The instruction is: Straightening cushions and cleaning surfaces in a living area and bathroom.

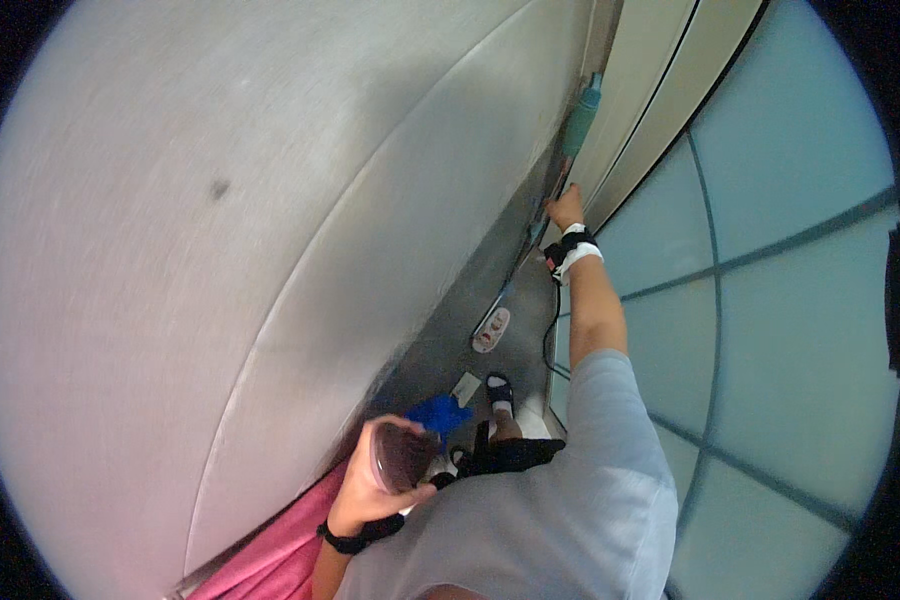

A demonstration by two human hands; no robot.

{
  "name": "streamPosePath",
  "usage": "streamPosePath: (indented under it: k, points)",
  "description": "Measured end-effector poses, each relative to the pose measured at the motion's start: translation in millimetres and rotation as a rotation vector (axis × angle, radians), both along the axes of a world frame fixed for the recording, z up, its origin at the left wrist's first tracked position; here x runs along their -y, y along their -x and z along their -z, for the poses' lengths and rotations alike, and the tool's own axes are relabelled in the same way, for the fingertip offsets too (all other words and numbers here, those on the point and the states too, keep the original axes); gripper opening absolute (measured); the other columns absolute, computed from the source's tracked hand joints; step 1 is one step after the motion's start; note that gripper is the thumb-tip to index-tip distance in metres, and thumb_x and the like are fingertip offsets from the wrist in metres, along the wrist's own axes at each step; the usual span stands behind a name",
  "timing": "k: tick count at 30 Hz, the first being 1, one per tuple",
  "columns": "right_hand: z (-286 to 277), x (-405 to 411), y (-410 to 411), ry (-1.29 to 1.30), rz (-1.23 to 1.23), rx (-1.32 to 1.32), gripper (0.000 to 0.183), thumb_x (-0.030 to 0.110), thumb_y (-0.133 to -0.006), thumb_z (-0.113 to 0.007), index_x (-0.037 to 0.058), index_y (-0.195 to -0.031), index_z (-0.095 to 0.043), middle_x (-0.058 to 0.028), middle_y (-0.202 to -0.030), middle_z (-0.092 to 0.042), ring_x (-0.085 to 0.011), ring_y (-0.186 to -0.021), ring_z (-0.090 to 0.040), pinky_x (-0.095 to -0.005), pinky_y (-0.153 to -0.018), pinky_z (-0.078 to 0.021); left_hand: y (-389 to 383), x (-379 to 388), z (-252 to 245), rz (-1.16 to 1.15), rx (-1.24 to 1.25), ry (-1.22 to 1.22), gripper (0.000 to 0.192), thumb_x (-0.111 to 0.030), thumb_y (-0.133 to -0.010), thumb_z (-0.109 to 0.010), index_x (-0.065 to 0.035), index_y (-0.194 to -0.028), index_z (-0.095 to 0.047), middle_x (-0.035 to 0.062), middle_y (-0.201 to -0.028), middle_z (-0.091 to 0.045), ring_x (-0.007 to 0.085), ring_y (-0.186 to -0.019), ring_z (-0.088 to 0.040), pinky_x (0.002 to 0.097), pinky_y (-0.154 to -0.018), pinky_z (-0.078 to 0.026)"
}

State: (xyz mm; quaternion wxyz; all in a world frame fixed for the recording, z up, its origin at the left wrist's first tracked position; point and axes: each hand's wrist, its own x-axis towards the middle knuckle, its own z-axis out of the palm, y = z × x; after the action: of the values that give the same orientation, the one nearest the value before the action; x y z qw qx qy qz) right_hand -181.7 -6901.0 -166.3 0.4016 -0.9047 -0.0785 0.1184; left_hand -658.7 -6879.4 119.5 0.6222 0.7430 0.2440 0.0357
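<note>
My left hand is wrapped around a round cup-like container with a dark inside, held low in front of my body. What is in it, if anything, is too dark to make out. Out ahead, my right arm stretches along the glazed panels. My right hand is at a thin dark pole beside the pale frame; whether the fingers close on it is unclear. Just beyond that hand stands a teal, bottle-shaped object, perhaps a handle grip. Black bands circle both wrists, with white material under the right one.
A pale wall rises at left, frosted glass panels at right. On the narrow grey floor lie a patterned slipper, a pale card-like piece and blue material. Pink cloth hangs at lower left. A black cable hangs by the glass.
</note>
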Motion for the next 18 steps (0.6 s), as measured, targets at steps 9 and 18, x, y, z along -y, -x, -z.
streamPosePath:
  k: [9,18]
  points:
    - [-20,18,-1,-0.299,-0.151,0.117,0.068,0.012,-0.061,-0.078,-0.0025,-0.116,-0.041,-0.0237,-0.109,-0.055,-0.0364,-0.101,-0.054,-0.0391,-0.086,-0.0437,24,13,-2,-0.169,0.123,0.03,0.07,-0.006,-0.053,-0.077,-0.0009,-0.113,-0.041,0.0113,-0.108,-0.051,0.0208,-0.102,-0.05,0.0332,-0.091,-0.038]
    - [-27,15,14,-0.453,-0.078,0.025,0.078,0.019,-0.062,-0.078,-0.0055,-0.123,-0.036,-0.0181,-0.117,-0.049,-0.0273,-0.108,-0.048,-0.0343,-0.09,-0.0394,58,33,17,-0.157,0.129,-0.025,0.076,-0.007,-0.05,-0.078,-0.0009,-0.115,-0.041,0.0113,-0.109,-0.051,0.0225,-0.106,-0.048,0.0356,-0.097,-0.034]
